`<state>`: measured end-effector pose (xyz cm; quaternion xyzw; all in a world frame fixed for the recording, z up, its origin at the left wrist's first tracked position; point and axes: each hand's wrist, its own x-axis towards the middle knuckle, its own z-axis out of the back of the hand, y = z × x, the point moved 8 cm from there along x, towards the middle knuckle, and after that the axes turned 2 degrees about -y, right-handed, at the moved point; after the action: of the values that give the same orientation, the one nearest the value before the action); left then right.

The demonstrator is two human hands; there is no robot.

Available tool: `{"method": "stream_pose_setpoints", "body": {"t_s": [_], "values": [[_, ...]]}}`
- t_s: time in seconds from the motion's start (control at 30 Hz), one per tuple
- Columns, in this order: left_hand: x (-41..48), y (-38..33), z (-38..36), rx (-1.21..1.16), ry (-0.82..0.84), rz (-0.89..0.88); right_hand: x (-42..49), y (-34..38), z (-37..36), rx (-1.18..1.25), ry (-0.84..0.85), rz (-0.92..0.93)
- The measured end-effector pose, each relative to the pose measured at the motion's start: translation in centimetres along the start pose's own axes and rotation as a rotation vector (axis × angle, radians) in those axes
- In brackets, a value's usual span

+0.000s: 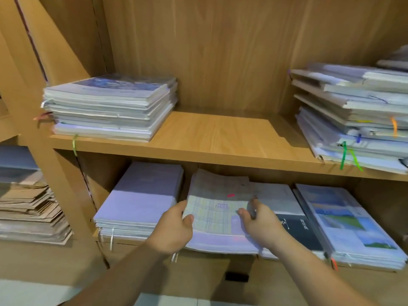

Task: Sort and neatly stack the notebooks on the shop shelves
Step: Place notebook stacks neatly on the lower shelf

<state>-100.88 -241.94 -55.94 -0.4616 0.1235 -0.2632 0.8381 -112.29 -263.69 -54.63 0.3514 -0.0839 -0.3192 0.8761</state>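
Below the shelf board [220, 138], at six o'clock, lies the plaid notebook stack [217, 214]; left hand [174, 227] grips its nine o'clock edge, thumb on top; right hand [261, 227] grips its three o'clock edge

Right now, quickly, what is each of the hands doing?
Left hand: holding the plaid notebook stack by its left edge, thumb on top.
Right hand: holding the same stack by its right edge.

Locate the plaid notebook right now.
Head view, centre, under the shelf board: the plaid notebook lies between the lavender stack on its left and the dark-cover stack on its right, with the left hand and right hand gripping its side edges.
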Motion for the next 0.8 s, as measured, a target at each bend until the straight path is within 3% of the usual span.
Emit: {"method": "stream_pose_setpoints", "body": {"t_s": [0.3,0.53,0.7,0.8], "values": [[2.6,1.2,0.5,0.003,-0.102,0.079,2.6,0.0,-0.6,0.095,-0.065,0.01],[2.0,-0.1,-0.2,0.515,-0.003,0.088,2.5,-0.7,-1.5,-0.042,0.094,-0.035],[0.8,0.7,-0.6,0.542,0.215,0.053,1.0,-1.0,0.0,-0.027,0.184,-0.014],[0.4,0.7,-0.9,0.595,0.208,0.043,-0.2,-1.4,-0.5,-0.042,0.31,-0.075]]}}
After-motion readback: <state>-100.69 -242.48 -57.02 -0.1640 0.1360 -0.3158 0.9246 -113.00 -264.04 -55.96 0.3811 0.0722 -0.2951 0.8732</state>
